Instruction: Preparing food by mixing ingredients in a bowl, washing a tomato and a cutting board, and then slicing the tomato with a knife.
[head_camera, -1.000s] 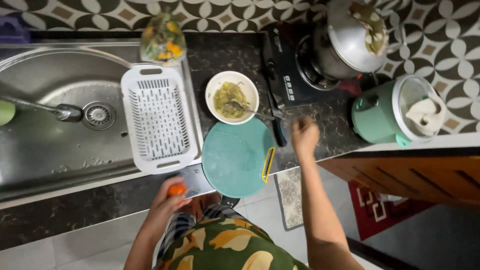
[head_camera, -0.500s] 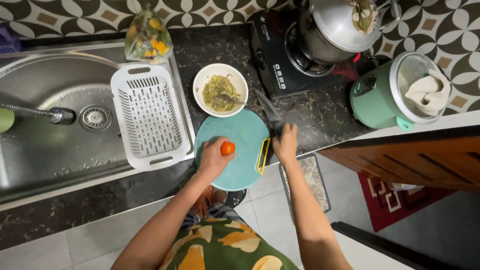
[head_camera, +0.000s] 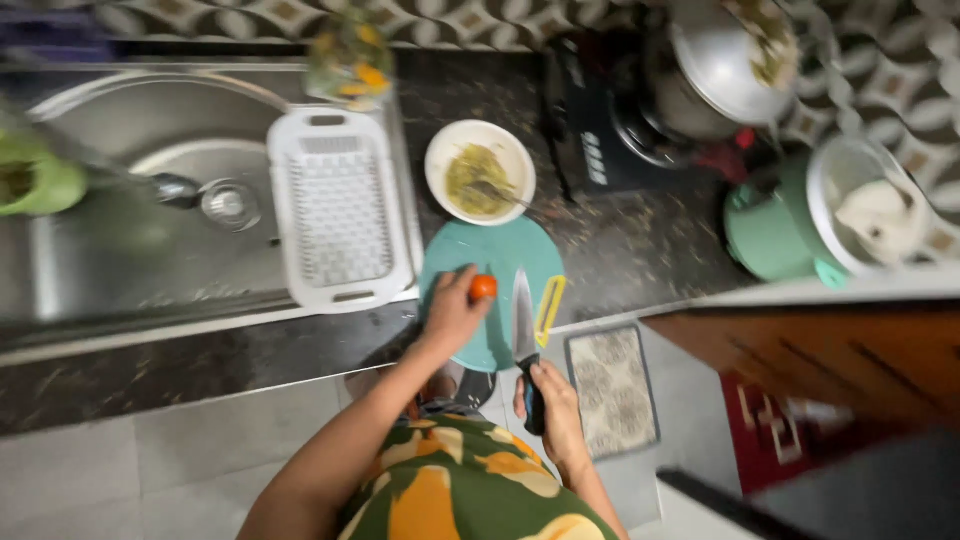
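Note:
A round teal cutting board (head_camera: 500, 262) lies on the dark counter. My left hand (head_camera: 452, 312) holds a small orange-red tomato (head_camera: 483, 287) down on the board. My right hand (head_camera: 548, 400) grips the dark handle of a kitchen knife (head_camera: 522, 318), whose blade lies over the board just right of the tomato. A yellow peeler (head_camera: 549, 309) rests at the board's right edge. Behind the board stands a white bowl (head_camera: 480, 172) of chopped green food with a spoon in it.
A white colander basket (head_camera: 338, 212) sits beside the steel sink (head_camera: 140, 220). Behind are a black induction hob (head_camera: 600, 140) with a steel pot (head_camera: 720, 70), a green rice cooker (head_camera: 820, 215) at the right, and a bag of vegetables (head_camera: 350, 60).
My left hand brought the tomato up onto the board and holds it there. My right hand took up the knife from the counter and now holds it by the handle over the board.

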